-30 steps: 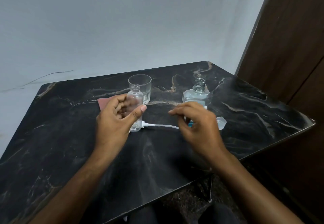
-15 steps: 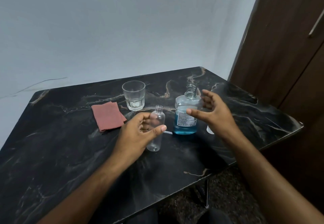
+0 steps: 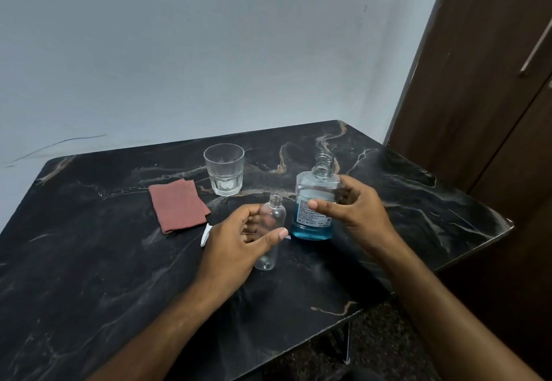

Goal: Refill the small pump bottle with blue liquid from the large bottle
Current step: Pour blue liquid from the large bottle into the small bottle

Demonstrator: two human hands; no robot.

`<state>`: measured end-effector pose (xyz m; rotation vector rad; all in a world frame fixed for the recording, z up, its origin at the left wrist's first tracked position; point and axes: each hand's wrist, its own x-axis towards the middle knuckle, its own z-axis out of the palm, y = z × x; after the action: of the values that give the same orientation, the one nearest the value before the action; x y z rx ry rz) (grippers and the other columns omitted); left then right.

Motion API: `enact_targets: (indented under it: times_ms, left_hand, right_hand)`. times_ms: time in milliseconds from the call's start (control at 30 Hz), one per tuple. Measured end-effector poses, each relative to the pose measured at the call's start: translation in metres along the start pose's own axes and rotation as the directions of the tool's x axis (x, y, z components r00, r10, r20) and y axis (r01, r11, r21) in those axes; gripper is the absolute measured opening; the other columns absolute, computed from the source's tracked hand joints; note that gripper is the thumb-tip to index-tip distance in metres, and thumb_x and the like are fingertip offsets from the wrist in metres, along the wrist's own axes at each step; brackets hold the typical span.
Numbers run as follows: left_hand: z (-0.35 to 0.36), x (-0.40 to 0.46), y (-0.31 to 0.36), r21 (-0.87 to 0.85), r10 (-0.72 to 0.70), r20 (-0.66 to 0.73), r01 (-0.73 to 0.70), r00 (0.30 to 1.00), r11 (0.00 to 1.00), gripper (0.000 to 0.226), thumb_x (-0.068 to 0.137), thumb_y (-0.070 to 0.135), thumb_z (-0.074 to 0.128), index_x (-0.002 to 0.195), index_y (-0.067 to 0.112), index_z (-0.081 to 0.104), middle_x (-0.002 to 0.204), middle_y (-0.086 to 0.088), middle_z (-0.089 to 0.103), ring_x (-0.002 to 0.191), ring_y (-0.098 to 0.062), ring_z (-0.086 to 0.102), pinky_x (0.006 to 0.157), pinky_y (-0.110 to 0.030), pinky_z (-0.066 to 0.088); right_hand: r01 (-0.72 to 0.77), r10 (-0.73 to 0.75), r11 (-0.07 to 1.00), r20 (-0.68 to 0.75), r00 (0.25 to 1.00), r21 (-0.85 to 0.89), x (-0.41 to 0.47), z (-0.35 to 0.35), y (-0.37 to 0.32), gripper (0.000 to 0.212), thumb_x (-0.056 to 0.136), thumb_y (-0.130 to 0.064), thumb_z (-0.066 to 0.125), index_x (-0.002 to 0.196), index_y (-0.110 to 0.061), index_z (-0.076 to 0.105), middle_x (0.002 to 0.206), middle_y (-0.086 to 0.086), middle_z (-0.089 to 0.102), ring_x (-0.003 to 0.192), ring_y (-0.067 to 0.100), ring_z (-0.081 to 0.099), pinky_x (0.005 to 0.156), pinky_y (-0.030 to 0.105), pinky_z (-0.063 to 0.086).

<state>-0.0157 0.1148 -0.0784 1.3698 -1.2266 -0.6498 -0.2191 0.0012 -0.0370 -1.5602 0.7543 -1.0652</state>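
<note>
On the table (image 3: 89, 261), left hand (image 3: 236, 249) grips small bottle (image 3: 270, 231); right hand (image 3: 355, 210) clasps large bottle (image 3: 313, 201).

Only one item carries print: a white label (image 3: 310, 215) on the front of the large bottle (image 3: 313, 201), right of centre in the frame, just above the blue liquid; it shows several lines of small dark type, too fine and blurred to read; no word, brand or number on it can be made out; the thumb of the right hand (image 3: 355, 210) lies across the label's upper edge and hides part of it; nothing else in the frame bears any legible text, number or sign.
</note>
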Motion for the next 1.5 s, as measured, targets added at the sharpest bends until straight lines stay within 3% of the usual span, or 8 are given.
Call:
enact_targets:
  times_ms: [333,433,533,667,900,1000,1200,1500]
  left_hand:
    - [0.000,0.001,0.004,0.002,0.003,-0.006,-0.003,1.000,1.000,0.048,0.071,0.045,0.084,0.115,0.031,0.070,0.105,0.013,0.076,0.098,-0.007,0.073,0.091,-0.037,0.062]
    - [-0.001,0.002,0.009,0.011,0.019,-0.004,-0.019,1.000,1.000,0.047,0.070,0.048,0.084,0.113,0.034,0.071,0.104,0.016,0.076,0.097,-0.004,0.073,0.089,-0.034,0.062]
    - [-0.003,0.003,0.013,0.016,0.035,-0.025,-0.035,0.999,0.999,0.046,0.069,0.049,0.084,0.111,0.036,0.072,0.102,0.016,0.077,0.094,-0.003,0.074,0.087,-0.030,0.061]
    - [-0.003,0.006,0.016,0.039,0.061,-0.037,-0.059,0.997,0.997,0.052,0.067,0.051,0.084,0.115,0.035,0.074,0.101,0.018,0.078,0.091,0.000,0.073,0.083,-0.021,0.060]
    - [0.003,0.009,0.022,0.027,0.092,-0.029,-0.091,0.995,0.995,0.051,0.068,0.043,0.085,0.117,0.033,0.074,0.103,0.020,0.078,0.093,-0.001,0.074,0.083,-0.019,0.059]
    - [0.005,0.005,0.024,0.039,0.118,-0.029,-0.117,0.993,0.992,0.051,0.067,0.041,0.087,0.115,0.042,0.070,0.105,0.031,0.075,0.095,0.008,0.072,0.082,-0.011,0.056]
    - [0.006,0.004,0.023,0.062,0.139,-0.034,-0.137,0.990,0.989,0.055,0.070,0.030,0.091,0.123,0.028,0.073,0.102,0.029,0.075,0.096,0.011,0.071,0.083,-0.011,0.056]
    - [0.005,0.002,0.022,0.068,0.169,-0.031,-0.166,0.985,0.984,0.052,0.069,0.032,0.090,0.116,0.042,0.069,0.103,0.040,0.071,0.093,0.012,0.071,0.076,-0.007,0.054]
  right_hand:
    - [0.059,-0.060,0.998,-0.038,0.997,-0.031,-0.001,0.006,0.006,0.049,0.069,0.001,0.082,0.116,-0.002,0.066,0.104,0.005,0.079,0.096,0.018,0.076,0.075,0.024,0.060]
    - [0.129,-0.136,0.985,-0.054,0.989,-0.112,-0.003,0.009,0.002,0.054,0.067,-0.009,0.084,0.118,-0.005,0.066,0.106,0.006,0.078,0.097,0.017,0.075,0.080,0.029,0.062]
    - [0.204,-0.220,0.957,-0.057,0.974,-0.204,-0.007,0.009,-0.005,0.058,0.066,-0.020,0.083,0.120,-0.020,0.064,0.105,-0.005,0.076,0.096,0.008,0.074,0.078,0.021,0.060]
    - [0.249,-0.310,0.868,-0.077,0.948,-0.429,-0.008,0.005,-0.016,0.059,0.066,-0.034,0.079,0.120,-0.044,0.057,0.100,-0.026,0.066,0.094,-0.012,0.067,0.074,0.008,0.054]
    - [0.312,-0.435,0.677,-0.020,0.900,-0.666,-0.007,-0.011,-0.012,0.068,0.072,-0.014,0.088,0.130,-0.037,0.061,0.112,-0.020,0.065,0.098,-0.019,0.060,0.083,0.002,0.047]
    - [0.342,-0.453,0.617,0.036,0.891,-0.708,-0.008,-0.013,-0.011,0.065,0.074,-0.013,0.086,0.131,-0.033,0.062,0.119,-0.018,0.063,0.106,-0.009,0.061,0.090,0.012,0.052]
    - [0.394,-0.482,0.537,0.112,0.869,-0.746,-0.013,-0.017,-0.008,0.063,0.077,-0.011,0.084,0.133,-0.027,0.061,0.125,-0.001,0.069,0.113,0.016,0.065,0.095,0.036,0.057]
    - [0.396,-0.487,0.469,0.142,0.862,-0.790,-0.013,-0.020,-0.005,0.060,0.080,-0.010,0.082,0.134,-0.025,0.061,0.123,0.001,0.067,0.110,0.016,0.063,0.093,0.021,0.047]
